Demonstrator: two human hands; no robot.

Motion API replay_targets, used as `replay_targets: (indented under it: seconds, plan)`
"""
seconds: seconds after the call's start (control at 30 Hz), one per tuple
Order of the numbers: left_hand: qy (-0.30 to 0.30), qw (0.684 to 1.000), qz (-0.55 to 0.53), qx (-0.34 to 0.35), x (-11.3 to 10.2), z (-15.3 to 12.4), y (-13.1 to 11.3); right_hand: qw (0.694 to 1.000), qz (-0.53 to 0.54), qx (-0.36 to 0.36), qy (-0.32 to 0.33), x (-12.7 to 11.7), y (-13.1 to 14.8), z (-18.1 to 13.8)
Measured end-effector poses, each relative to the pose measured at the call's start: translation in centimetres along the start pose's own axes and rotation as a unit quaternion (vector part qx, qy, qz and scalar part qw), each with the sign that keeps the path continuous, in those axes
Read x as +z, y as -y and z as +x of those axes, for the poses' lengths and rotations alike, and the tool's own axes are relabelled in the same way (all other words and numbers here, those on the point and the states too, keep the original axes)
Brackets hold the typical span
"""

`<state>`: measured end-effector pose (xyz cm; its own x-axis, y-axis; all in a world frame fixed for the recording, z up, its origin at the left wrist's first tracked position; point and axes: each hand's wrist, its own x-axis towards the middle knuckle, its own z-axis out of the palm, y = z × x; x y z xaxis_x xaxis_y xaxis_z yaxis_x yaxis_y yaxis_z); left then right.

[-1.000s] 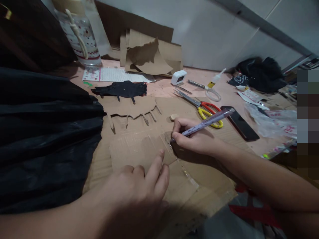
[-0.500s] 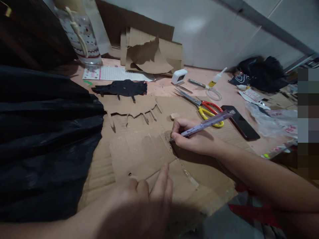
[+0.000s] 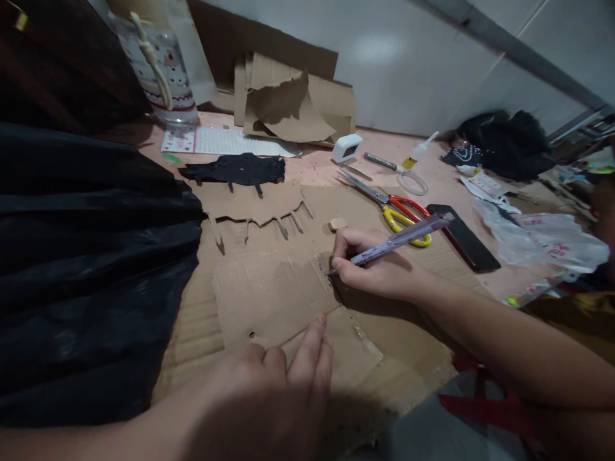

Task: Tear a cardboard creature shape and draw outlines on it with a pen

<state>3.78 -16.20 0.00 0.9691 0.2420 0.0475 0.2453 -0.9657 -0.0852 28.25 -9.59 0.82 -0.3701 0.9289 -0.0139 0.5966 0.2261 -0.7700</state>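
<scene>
Pinched between the fingers of my right hand [image 3: 369,262] is a purple pen [image 3: 401,242], its tip down on a piece of cardboard [image 3: 273,288]. Dark pen marks show on the cardboard by the tip. My left hand [image 3: 278,384] lies flat on the lower part of that piece, fingers stretched out. Clear tape [image 3: 368,342] crosses the cardboard to the right of my left fingers. Just beyond my right hand sits a small pale eraser-like block [image 3: 337,224]. A larger cardboard sheet [image 3: 192,333] lies underneath, with a torn, jagged slit above the piece.
Scissors [image 3: 384,202] with red and yellow handles and a black phone [image 3: 465,237] lie to the right. Black sheeting [image 3: 91,275] covers the left side. Behind are a black cutout [image 3: 235,169], a bottle [image 3: 166,70], a small white device [image 3: 346,148] and a glue bottle [image 3: 417,153].
The pen tip and my right hand have shifted very slightly on the cardboard. My left hand stays in place, and the view has moved a little.
</scene>
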Motion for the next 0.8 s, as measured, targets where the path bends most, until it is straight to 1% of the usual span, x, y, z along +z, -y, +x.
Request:
replay_targets:
  seconds: [0.17, 0.37, 0.57, 0.67, 0.8]
  plan:
    - [0.005, 1.0, 0.011, 0.001, -0.23, 0.34, 0.07, 1.0, 0.001, -0.004, 0.007, -0.06, 0.07, -0.01]
    - [-0.01, 1.0, 0.024, 0.0, -0.25, 0.42, 0.13, 1.0, 0.008, -0.009, 0.014, 0.05, 0.04, -0.21]
    - [-0.024, 0.999, 0.031, 0.006, -0.27, 0.33, 0.22, 0.999, 0.01, -0.008, 0.053, 0.32, 0.46, -0.78]
    - [-0.017, 1.0, 0.024, -0.005, -0.22, 0.3, 0.14, 0.999, 0.023, -0.008, 0.04, 0.14, 0.32, -0.75]
    - [-0.014, 1.0, 0.013, 0.002, -0.07, 0.13, 0.06, 1.0, 0.016, 0.007, 0.015, -0.06, 0.07, -0.5]
